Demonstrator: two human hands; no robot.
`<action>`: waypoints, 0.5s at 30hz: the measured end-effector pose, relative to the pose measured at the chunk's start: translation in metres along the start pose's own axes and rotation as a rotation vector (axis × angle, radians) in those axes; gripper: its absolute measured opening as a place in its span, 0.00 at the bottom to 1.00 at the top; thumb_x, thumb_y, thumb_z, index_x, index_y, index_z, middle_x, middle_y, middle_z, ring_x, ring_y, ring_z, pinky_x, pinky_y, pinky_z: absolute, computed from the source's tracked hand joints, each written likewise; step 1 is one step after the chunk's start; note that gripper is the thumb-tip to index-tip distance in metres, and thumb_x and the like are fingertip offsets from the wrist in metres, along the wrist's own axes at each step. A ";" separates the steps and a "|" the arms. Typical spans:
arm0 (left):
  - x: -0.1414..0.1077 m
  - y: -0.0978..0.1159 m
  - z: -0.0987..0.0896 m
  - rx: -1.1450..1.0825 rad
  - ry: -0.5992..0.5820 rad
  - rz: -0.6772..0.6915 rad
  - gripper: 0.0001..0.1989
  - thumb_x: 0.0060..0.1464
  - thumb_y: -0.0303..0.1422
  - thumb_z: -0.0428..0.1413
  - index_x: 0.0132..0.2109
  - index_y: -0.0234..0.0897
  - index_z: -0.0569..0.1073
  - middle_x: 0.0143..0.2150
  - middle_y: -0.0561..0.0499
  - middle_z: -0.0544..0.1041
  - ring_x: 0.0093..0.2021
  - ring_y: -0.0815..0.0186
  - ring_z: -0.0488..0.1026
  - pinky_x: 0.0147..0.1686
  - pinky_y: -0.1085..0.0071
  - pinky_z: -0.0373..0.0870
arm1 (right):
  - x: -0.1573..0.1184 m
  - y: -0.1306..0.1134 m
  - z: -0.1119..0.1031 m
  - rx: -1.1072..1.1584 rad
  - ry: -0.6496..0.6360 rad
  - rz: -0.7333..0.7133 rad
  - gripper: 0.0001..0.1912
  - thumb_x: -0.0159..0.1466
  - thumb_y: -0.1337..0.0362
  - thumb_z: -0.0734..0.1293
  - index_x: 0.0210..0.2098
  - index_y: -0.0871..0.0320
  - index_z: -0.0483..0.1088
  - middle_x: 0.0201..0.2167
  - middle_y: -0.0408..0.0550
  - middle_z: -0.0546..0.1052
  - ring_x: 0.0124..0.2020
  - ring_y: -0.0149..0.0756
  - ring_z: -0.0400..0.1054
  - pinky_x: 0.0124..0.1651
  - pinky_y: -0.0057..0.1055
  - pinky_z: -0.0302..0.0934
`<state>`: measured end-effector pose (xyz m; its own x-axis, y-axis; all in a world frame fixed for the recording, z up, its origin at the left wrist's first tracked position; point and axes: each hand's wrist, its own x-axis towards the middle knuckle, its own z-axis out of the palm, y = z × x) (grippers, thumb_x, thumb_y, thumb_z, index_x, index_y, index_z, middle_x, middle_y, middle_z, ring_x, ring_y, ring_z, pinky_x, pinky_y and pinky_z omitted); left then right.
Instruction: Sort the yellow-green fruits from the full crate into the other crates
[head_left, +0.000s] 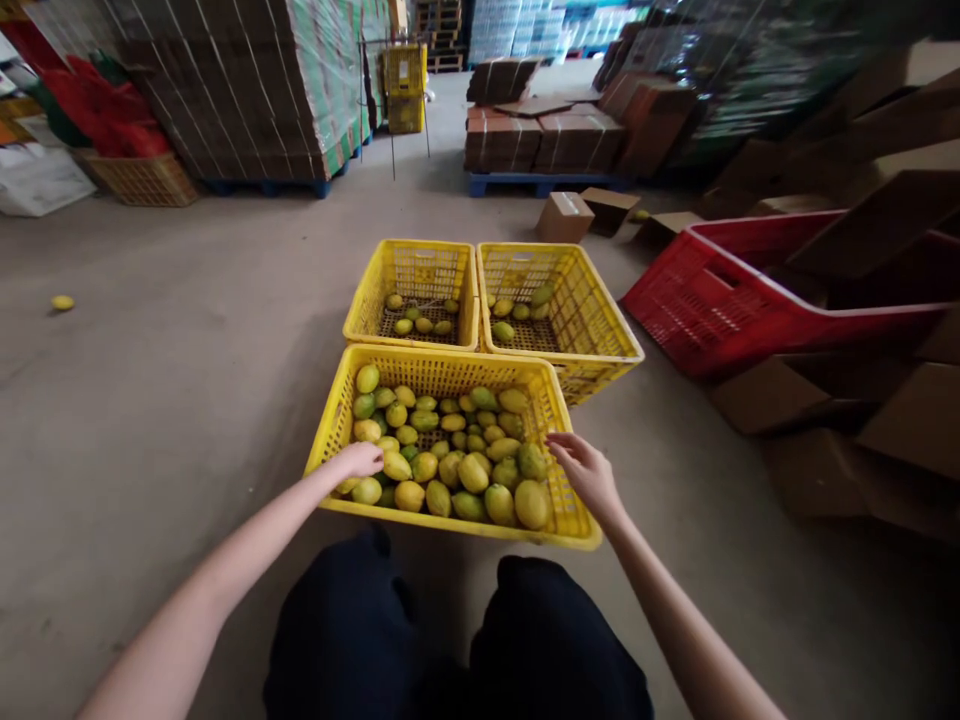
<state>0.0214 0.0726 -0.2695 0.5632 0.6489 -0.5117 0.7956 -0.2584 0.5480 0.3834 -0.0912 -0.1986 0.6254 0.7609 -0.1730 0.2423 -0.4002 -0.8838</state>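
A yellow crate (pixel 450 362) stands just in front of my knees, its bottom covered with several green and yellow lemons (pixel 474 472). My left hand (pixel 363 459) is over the crate's left part, its fingers curled beside a yellow lemon (pixel 396 465); whether they grip anything is too small to tell. Over the right wall hangs my right hand (pixel 583 468), fingers apart and pointing inward, near a green lemon (pixel 532 460), holding nothing visible.
Behind touch two more yellow crates (pixel 363 290) (pixel 600 300) with several lemons each. A red crate (pixel 705 290) with cardboard stands at the right. One lemon (pixel 62 302) lies on the floor at left. Carton stacks (pixel 502 140) stand further back.
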 end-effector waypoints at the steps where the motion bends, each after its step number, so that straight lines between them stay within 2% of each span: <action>1: 0.012 0.009 0.000 0.029 0.017 0.000 0.08 0.53 0.31 0.57 0.40 0.33 0.77 0.44 0.43 0.80 0.51 0.51 0.75 0.54 0.62 0.65 | -0.010 0.009 -0.002 -0.015 0.035 -0.064 0.05 0.57 0.63 0.68 0.34 0.54 0.75 0.37 0.48 0.81 0.42 0.43 0.75 0.54 0.44 0.68; 5: 0.071 0.051 0.012 0.266 0.121 0.010 0.22 0.55 0.29 0.57 0.57 0.29 0.70 0.59 0.37 0.72 0.62 0.47 0.66 0.61 0.59 0.59 | -0.041 0.043 0.004 -0.154 0.075 -0.314 0.13 0.59 0.60 0.65 0.42 0.53 0.73 0.49 0.54 0.78 0.57 0.52 0.68 0.65 0.54 0.56; 8: 0.110 0.077 0.029 0.405 0.184 -0.028 0.27 0.53 0.24 0.58 0.60 0.27 0.66 0.63 0.31 0.67 0.64 0.44 0.62 0.62 0.53 0.55 | -0.048 0.061 0.012 -0.273 0.084 -0.471 0.19 0.61 0.57 0.63 0.50 0.56 0.70 0.55 0.58 0.75 0.65 0.55 0.61 0.69 0.60 0.46; 11: 0.136 0.088 0.048 0.446 0.210 -0.079 0.28 0.52 0.24 0.59 0.60 0.30 0.66 0.62 0.29 0.67 0.62 0.42 0.64 0.61 0.46 0.54 | -0.049 0.070 0.017 -0.327 0.125 -0.544 0.22 0.64 0.55 0.62 0.54 0.58 0.68 0.57 0.59 0.73 0.67 0.54 0.59 0.70 0.61 0.46; 15: 0.149 0.088 0.065 0.453 0.253 -0.101 0.23 0.59 0.26 0.53 0.62 0.33 0.65 0.61 0.29 0.67 0.61 0.43 0.64 0.60 0.43 0.55 | -0.051 0.070 0.017 -0.342 0.145 -0.563 0.21 0.66 0.56 0.61 0.55 0.58 0.67 0.57 0.60 0.72 0.67 0.52 0.58 0.70 0.59 0.48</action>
<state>0.1900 0.1004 -0.3407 0.4520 0.8243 -0.3410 0.8913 -0.4329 0.1348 0.3561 -0.1492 -0.2592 0.4222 0.8339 0.3555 0.7668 -0.1194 -0.6306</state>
